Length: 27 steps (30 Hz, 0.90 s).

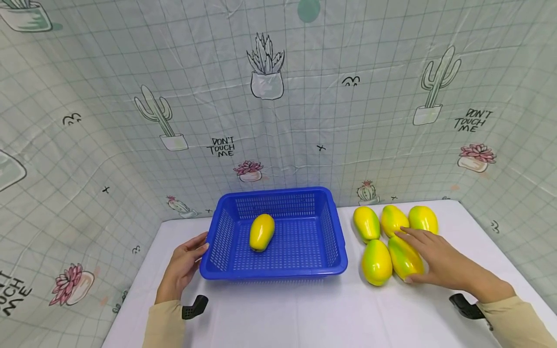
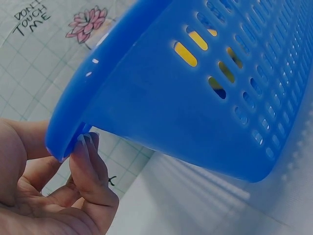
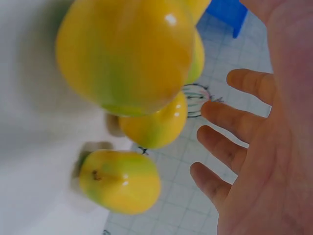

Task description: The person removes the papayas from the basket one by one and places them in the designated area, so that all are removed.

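A blue plastic basket (image 1: 278, 275) stands at the middle of the table, with one yellow papaya (image 1: 262, 233) inside. My left hand (image 1: 180, 265) pinches the basket's left rim; in the left wrist view the fingers (image 2: 90, 171) are curled under that rim. To the right of the basket lie several yellow-green papayas (image 1: 376, 262) in a close group. Over the front right papaya (image 1: 405, 257) is my right hand (image 1: 444, 261), its fingers spread. In the right wrist view a gap shows between the fingers (image 3: 227, 120) and the large near papaya (image 3: 124, 54).
A white cloth covers the table (image 1: 278, 314). Behind and at both sides hangs a gridded curtain (image 1: 304, 116) printed with cacti. Each wrist carries a black strap-on mount (image 1: 195, 307). Two papayas (image 1: 423, 220) of the back row lie close to the table's rear edge.
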{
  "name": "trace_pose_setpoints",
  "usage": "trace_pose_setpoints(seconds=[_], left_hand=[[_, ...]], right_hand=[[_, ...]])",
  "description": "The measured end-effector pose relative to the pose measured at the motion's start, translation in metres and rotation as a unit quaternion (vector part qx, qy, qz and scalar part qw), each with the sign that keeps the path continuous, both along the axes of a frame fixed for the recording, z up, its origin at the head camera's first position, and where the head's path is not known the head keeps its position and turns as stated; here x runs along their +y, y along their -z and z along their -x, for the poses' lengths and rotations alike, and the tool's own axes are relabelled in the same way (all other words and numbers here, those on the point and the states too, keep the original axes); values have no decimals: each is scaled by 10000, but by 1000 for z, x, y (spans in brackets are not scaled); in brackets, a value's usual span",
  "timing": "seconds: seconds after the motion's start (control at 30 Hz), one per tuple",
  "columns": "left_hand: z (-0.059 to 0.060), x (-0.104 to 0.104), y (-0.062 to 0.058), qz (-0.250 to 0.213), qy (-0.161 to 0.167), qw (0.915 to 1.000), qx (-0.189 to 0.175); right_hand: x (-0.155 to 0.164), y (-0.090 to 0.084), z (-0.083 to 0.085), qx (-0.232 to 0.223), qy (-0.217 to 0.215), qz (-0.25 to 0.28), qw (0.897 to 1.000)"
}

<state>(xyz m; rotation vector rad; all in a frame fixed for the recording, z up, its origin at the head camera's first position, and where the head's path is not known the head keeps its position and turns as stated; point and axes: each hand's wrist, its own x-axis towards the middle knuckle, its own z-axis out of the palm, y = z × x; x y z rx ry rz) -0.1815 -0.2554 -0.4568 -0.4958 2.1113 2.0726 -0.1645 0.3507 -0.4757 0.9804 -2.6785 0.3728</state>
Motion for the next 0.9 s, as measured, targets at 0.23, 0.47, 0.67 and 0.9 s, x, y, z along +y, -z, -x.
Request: trace_pose_setpoints(seconds=[0.23,0.47,0.67,0.9], left_hand=[[0,0,1,66,66,9999,42],[0,0,1,84,36,10000,36],[-1,0,1,66,30,10000,16],[-1,0,2,55,17,10000,61]], right_hand=[[-17,-18,3,162,-99,122,9997],[-49,-46,9,-6,-153,79,9999],[-82,-62,19,-3,-270,41,9996],[-120,-70,36,-210,-269,-50,9994]])
